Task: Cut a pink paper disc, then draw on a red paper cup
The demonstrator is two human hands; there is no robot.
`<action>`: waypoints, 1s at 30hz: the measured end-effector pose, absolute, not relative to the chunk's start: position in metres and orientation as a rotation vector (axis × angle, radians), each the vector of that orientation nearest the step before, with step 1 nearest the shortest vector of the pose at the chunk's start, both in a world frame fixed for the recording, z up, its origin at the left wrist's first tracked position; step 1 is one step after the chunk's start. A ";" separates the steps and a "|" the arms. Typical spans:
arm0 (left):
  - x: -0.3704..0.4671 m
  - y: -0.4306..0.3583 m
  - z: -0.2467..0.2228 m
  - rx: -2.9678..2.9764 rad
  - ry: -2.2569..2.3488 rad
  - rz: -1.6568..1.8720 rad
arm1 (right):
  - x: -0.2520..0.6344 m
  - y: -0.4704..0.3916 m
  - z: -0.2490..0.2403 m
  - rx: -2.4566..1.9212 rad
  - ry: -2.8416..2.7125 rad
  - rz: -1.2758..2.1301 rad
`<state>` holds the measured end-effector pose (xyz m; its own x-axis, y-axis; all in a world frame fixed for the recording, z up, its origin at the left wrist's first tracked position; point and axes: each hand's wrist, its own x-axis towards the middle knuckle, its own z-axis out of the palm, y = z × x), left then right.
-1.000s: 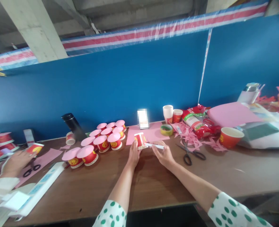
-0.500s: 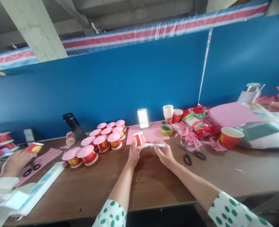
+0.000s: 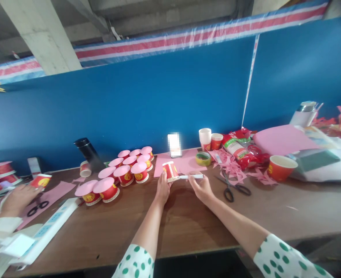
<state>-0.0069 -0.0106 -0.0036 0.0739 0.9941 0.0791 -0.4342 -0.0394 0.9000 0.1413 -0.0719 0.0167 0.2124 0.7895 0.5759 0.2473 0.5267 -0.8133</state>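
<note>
Now the right hand [image 3: 201, 187], clamped on a white pen [image 3: 199, 176], holds it flatter, apparently still working the cup [image 3: 171, 171] the left hand [image 3: 162, 190] clasps beside that grip.

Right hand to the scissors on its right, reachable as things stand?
Likely yes: the scissors lie close beside the right hand, handles toward the person, nothing visible between. But that hand holds a white pen, which it would probably need to set down.

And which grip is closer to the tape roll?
Right. The right grip, around a pen, is just this side of the tape roll; the left grip, holding a cup, is farther left.
</note>
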 end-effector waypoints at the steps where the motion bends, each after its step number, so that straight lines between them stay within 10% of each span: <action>1: -0.007 -0.011 -0.004 0.954 0.782 1.369 | 0.142 -0.072 0.017 -1.006 -1.341 0.475; 30: -0.010 -0.008 -0.009 1.024 0.821 1.356 | 0.138 -0.071 0.012 -0.933 -1.352 0.613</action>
